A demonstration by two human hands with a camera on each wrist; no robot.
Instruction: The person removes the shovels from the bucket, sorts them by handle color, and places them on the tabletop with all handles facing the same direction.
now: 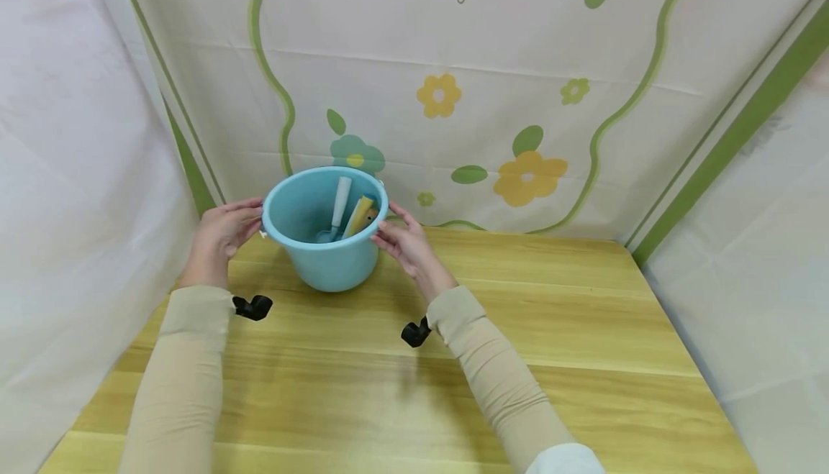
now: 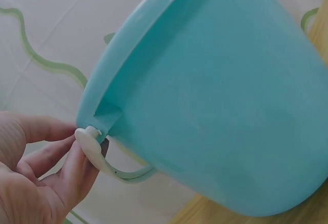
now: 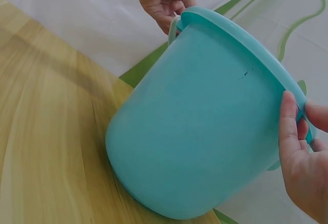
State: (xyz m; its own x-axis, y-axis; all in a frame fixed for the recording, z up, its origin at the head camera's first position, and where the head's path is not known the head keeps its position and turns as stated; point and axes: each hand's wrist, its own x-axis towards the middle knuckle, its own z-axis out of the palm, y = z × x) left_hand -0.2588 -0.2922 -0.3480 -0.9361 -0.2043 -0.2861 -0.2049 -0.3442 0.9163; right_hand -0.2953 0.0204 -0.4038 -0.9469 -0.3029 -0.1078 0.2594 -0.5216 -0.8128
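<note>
A light blue plastic bucket [image 1: 330, 262] stands near the back left of the wooden table, its mouth tilted a little toward the camera. My left hand [image 1: 223, 235] pinches the left side of the rim beside the white handle pivot [image 2: 88, 144], where the bail hangs down. On the opposite side my right hand [image 1: 404, 239] grips the rim, thumb and fingers about its edge. Inside the bucket lean a white-handled tool [image 1: 340, 204], a yellow piece [image 1: 358, 213] and a small brownish-orange item [image 1: 370, 216]; their lower ends are hidden by the bucket wall.
The wood-grain tabletop [image 1: 550, 316] stretches to the front and right. White fabric with printed flowers [image 1: 440, 96] hangs behind, and plain white cloth walls [image 1: 65, 172] close off both sides. A black wrist camera mount [image 1: 254, 307] juts from each sleeve.
</note>
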